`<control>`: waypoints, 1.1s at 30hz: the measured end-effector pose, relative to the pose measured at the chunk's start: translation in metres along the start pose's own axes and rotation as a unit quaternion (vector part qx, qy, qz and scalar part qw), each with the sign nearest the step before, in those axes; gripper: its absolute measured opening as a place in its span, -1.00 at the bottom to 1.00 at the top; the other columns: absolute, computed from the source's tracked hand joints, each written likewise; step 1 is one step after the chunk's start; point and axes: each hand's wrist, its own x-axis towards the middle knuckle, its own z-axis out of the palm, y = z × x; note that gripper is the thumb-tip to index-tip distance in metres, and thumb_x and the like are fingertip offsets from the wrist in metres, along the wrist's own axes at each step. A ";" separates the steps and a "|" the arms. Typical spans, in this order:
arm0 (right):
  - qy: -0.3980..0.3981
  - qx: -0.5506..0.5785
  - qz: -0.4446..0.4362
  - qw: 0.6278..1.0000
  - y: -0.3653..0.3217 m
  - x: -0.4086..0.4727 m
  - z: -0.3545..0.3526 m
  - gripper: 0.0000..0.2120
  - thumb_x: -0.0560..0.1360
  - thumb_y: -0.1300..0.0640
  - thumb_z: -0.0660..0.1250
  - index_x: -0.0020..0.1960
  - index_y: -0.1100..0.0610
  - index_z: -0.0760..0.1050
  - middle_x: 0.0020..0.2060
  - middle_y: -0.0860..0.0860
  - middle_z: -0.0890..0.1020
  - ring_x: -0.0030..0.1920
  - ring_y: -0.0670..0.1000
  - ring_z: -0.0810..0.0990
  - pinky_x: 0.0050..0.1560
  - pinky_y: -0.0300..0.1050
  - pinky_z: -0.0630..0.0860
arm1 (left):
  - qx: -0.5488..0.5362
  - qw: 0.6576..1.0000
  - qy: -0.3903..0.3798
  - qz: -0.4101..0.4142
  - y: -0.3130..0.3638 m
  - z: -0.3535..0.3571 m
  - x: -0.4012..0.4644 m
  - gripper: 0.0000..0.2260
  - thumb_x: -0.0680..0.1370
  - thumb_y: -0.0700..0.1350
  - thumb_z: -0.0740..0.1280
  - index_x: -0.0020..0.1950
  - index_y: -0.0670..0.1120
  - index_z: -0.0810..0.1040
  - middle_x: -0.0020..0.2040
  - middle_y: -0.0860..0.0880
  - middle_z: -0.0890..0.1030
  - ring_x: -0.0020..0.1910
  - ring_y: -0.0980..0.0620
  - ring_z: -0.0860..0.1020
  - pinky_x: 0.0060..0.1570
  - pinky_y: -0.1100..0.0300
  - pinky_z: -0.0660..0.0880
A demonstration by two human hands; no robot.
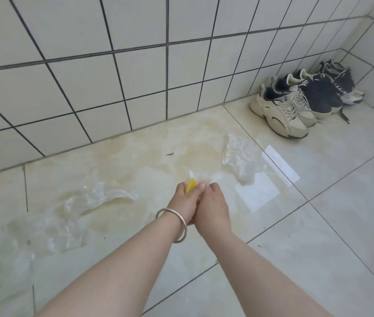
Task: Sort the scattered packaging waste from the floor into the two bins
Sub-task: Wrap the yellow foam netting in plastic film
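Observation:
My left hand [184,202], with a metal bangle on its wrist, grips a small yellow wrapper [191,185] with clear plastic bunched around it. My right hand [213,205] presses against the left one and closes on the same bundle. A crumpled clear plastic bag [238,156] lies on the floor just beyond my hands, to the right. Another clear plastic sheet [99,195] sprawls on the floor to the left, and a larger one [51,232] lies further left and nearer. No bin is in view.
Several sneakers [295,104], white and dark blue, stand in the corner at the far right. A white tiled wall [135,65] runs along the back. The glossy floor tiles [318,225] show bright window reflections to the right of my hands.

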 end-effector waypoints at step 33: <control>-0.140 -0.124 0.111 0.976 0.185 0.205 0.031 -0.43 0.50 -0.04 0.21 0.45 0.12 0.21 0.48 0.06 0.11 0.42 0.16 0.13 0.34 -0.08 0.23 | 0.397 0.916 0.028 0.048 -0.007 0.111 0.236 -0.68 0.54 0.00 0.26 0.19 -0.17 0.54 0.48 0.06 0.12 0.28 -0.05 0.45 0.34 0.17 0.32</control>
